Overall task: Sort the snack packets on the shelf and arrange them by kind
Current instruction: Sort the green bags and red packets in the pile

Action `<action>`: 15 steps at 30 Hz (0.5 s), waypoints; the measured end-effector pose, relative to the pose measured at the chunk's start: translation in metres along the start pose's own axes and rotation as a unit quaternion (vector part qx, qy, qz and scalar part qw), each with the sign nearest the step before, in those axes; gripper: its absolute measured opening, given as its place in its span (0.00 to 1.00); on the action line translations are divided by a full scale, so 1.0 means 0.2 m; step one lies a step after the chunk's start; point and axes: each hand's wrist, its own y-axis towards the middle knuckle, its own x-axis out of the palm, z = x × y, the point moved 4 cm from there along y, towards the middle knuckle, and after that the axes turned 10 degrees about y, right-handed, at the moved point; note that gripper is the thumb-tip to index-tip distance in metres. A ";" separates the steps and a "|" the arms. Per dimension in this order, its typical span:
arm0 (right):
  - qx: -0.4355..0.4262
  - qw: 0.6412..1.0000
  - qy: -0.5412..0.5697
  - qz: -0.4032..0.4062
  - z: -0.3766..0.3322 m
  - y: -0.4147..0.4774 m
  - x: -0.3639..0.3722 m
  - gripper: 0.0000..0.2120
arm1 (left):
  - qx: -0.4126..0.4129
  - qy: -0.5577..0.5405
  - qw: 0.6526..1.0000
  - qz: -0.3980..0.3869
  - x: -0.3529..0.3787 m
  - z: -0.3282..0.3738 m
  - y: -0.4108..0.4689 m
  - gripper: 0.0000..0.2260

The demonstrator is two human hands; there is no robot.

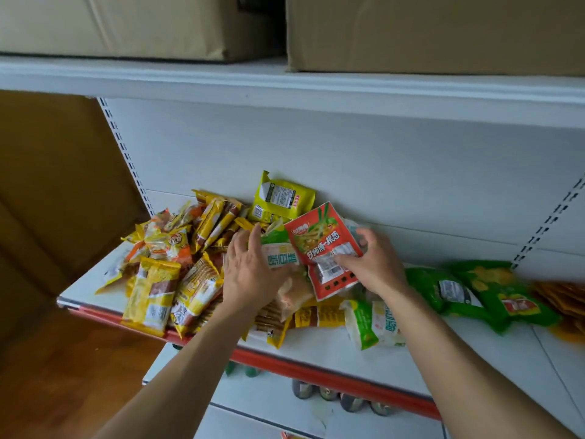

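Note:
A jumbled heap of yellow and orange snack packets (177, 264) covers the left part of the white shelf (332, 346). My right hand (372, 259) grips red packets (323, 239), held tilted above the heap. My left hand (250, 267) rests on a white and green packet (280, 258) in the middle of the pile, fingers curled around its edge. A yellow-green packet (280, 198) leans against the back wall. Another white and green packet (373, 324) lies near the front edge. Dark green packets (474, 293) lie together at the right.
Orange packets (566, 299) sit blurred at the far right. Cardboard boxes (437, 30) fill the shelf above. A red strip (316, 372) trims the shelf's front edge. Cans (342, 399) stand on the lower shelf. Wooden floor lies at the lower left.

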 end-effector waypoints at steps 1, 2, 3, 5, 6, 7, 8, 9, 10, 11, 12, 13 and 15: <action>0.017 0.999 0.031 0.000 0.01 0.00 0.00 0.27 | 0.017 -0.026 0.999 0.014 0.00 0.00 0.01 0.45; 0.035 0.997 0.069 -0.001 0.01 0.00 0.00 0.23 | 0.032 -0.059 0.998 0.021 0.00 0.01 0.02 0.43; 0.050 0.993 0.105 -0.006 0.02 -0.01 0.00 0.17 | 0.047 -0.094 0.994 0.024 0.00 0.01 0.02 0.42; 0.053 0.988 0.145 -0.005 0.02 -0.02 -0.01 0.08 | 0.063 -0.166 0.984 0.027 0.01 0.00 0.03 0.38; 0.042 0.986 0.160 0.009 0.00 -0.02 -0.03 0.05 | 0.060 -0.203 0.977 0.028 0.01 0.00 0.04 0.37; 0.026 0.983 0.180 0.031 -0.03 -0.02 -0.06 0.04 | 0.049 -0.238 0.970 0.029 0.01 -0.01 0.05 0.35; 0.006 0.977 0.204 0.055 -0.06 -0.02 -0.08 0.03 | 0.032 -0.276 0.960 0.031 0.01 -0.02 0.06 0.34; -0.015 0.971 0.227 0.073 -0.10 -0.01 -0.11 0.03 | 0.008 -0.320 0.947 0.034 0.01 -0.04 0.08 0.33; -0.031 0.966 0.243 0.080 -0.14 0.01 -0.12 0.03 | -0.017 -0.366 0.930 0.035 0.01 -0.05 0.09 0.32; -0.041 0.964 0.249 0.080 -0.19 0.02 -0.11 0.03 | -0.036 -0.401 0.915 0.033 0.01 -0.06 0.10 0.32; -0.047 0.966 0.245 0.075 -0.23 0.04 -0.10 0.03 | -0.045 -0.416 0.908 0.027 0.01 -0.07 0.10 0.31; -0.048 0.969 0.236 0.065 -0.27 0.07 -0.07 0.03 | -0.045 -0.408 0.912 0.017 0.01 -0.08 0.10 0.30; -0.039 0.977 0.204 0.040 -0.33 0.14 0.02 0.03 | -0.027 -0.366 0.930 -0.007 0.02 -0.09 0.10 0.30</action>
